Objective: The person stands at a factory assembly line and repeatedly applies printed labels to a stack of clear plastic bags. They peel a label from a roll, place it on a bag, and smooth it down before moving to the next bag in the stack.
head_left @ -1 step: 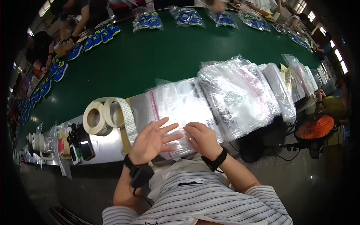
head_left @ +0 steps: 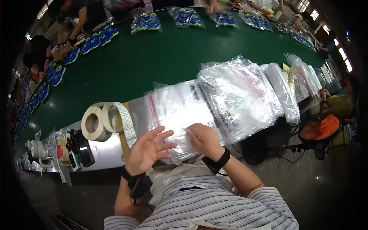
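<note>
My left hand is turned palm up over the near left edge of a stack of clear plastic bags, its fingers spread and nothing in them. Above the same stack, my right hand has its fingers bent and drawn together at the tips. Whatever lies between those fingertips, if anything, is too small to make out. A second, crinkled pile of clear bags with dark print lies to the right. Left of my hands stands a roll of labels, and its loose strip curls down beside the bags.
A phone lies left of the label roll. Blue shoes, some bagged, line the far and left sides of the green table. Co-workers' arms reach in there. An orange fan stands at right.
My left hand has shifted slightly left and down, its fingers still spread. The fingers of my right hand have drawn closer together. The whole view has moved a little.
</note>
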A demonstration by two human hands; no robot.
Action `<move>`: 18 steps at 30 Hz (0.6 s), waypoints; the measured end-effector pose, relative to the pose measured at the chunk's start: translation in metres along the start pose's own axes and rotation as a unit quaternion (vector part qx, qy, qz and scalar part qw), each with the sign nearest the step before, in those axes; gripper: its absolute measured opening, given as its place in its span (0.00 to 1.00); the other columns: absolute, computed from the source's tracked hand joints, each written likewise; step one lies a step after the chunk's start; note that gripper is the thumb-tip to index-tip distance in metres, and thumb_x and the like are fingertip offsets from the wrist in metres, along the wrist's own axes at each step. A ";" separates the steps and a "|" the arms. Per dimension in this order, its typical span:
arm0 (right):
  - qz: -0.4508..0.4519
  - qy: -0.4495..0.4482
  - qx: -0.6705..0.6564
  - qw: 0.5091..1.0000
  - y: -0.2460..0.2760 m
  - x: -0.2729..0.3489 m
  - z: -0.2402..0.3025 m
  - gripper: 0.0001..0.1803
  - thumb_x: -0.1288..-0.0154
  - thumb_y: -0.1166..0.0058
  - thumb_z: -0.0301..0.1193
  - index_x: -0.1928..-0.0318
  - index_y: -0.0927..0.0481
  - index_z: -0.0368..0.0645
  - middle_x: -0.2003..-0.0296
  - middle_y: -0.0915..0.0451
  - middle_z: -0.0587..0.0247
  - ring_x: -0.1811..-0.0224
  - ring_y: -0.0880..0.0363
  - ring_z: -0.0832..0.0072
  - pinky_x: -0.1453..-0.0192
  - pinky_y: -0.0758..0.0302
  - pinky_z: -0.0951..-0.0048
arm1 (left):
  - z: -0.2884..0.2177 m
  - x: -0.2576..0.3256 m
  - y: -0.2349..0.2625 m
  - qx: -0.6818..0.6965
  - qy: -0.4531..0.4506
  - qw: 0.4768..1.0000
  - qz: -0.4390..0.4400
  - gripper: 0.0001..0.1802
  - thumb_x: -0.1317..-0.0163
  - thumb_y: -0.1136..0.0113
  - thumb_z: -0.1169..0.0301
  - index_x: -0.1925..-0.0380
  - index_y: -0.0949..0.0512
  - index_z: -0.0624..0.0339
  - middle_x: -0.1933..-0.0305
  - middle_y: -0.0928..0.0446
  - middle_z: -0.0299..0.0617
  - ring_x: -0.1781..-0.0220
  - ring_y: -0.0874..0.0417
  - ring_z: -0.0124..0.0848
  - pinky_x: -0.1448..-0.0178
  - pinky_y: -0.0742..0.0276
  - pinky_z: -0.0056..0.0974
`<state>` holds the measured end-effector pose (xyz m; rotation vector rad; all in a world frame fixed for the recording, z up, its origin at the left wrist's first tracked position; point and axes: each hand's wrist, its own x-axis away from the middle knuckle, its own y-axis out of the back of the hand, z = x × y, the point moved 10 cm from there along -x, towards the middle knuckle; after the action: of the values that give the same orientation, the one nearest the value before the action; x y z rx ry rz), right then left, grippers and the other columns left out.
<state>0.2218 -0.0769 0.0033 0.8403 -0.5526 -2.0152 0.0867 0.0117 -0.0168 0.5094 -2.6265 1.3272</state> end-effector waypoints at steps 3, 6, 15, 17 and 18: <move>-0.153 -0.238 -0.320 0.904 0.064 -0.002 -0.083 0.09 0.33 0.50 0.33 0.62 0.22 0.41 0.69 0.20 0.65 0.67 0.21 0.77 0.64 0.26 0.73 | -0.008 0.065 0.049 -0.201 -0.101 0.948 -0.224 0.20 0.28 0.60 0.59 0.57 0.27 0.66 0.61 0.21 0.48 0.62 0.19 0.36 0.58 0.22 0.36; -0.366 -0.313 -0.166 0.860 0.178 0.042 -0.138 0.11 0.34 0.51 0.32 0.62 0.23 0.36 0.68 0.20 0.67 0.66 0.23 0.80 0.64 0.30 0.77 | 0.007 0.124 0.095 -0.359 -0.082 0.841 -0.396 0.13 0.31 0.52 0.64 0.63 0.27 0.66 0.66 0.23 0.42 0.66 0.23 0.26 0.62 0.28 0.30; -0.250 -0.090 0.209 0.941 0.142 0.048 -0.034 0.15 0.39 0.46 0.24 0.52 0.28 0.35 0.48 0.29 0.49 0.43 0.32 0.57 0.40 0.35 0.61 | 0.059 0.102 0.130 -0.387 -0.066 0.859 -0.330 0.14 0.35 0.44 0.67 0.58 0.23 0.68 0.65 0.20 0.39 0.67 0.23 0.22 0.63 0.27 0.31; -0.062 -0.064 0.024 0.996 0.067 0.027 -0.002 0.12 0.37 0.47 0.25 0.53 0.26 0.36 0.50 0.26 0.53 0.50 0.26 0.61 0.48 0.29 0.67 | 0.053 0.104 0.104 -0.250 -0.030 0.915 -0.315 0.15 0.31 0.48 0.65 0.55 0.23 0.67 0.60 0.21 0.35 0.62 0.23 0.20 0.60 0.26 0.28; 0.067 -0.053 -0.067 0.994 0.023 0.021 0.017 0.11 0.36 0.47 0.26 0.54 0.25 0.37 0.52 0.25 0.55 0.54 0.24 0.64 0.52 0.26 0.69 | 0.057 0.101 0.104 -0.163 -0.046 0.936 -0.308 0.15 0.31 0.49 0.65 0.53 0.24 0.65 0.62 0.21 0.35 0.62 0.23 0.19 0.60 0.26 0.26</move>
<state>0.2132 -0.1060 0.0226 0.6012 -0.5128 -1.9572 -0.0445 -0.0005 -0.0997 1.2235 -2.3654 0.6738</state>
